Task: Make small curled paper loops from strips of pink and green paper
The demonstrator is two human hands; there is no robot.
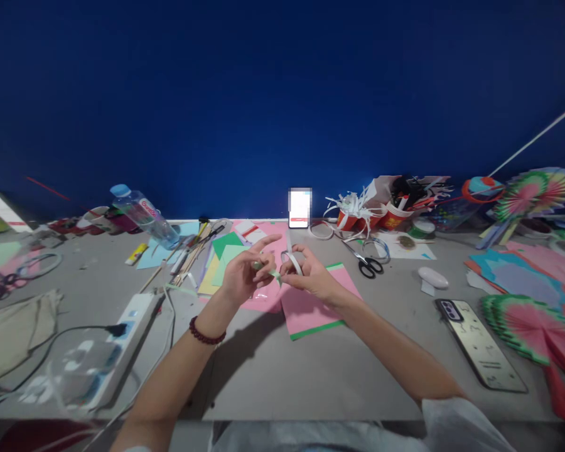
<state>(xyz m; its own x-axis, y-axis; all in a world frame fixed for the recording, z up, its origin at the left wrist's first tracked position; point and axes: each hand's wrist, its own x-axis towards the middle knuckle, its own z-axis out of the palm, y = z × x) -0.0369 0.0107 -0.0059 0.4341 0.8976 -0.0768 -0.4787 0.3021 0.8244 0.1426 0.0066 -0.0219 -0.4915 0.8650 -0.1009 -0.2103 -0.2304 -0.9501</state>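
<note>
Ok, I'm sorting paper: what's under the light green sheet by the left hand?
A darker green sheet and a yellow sheet show past edges of the light green sheet. Anything fully beneath is covered, and the left hand blocks part of the view.

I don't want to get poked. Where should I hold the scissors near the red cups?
Probably best by the black handles, coming from your side of the table. The scissors lie with the handles nearer you and the blades pointing away, so you'd likely stay clear of the sharp ends.
</note>
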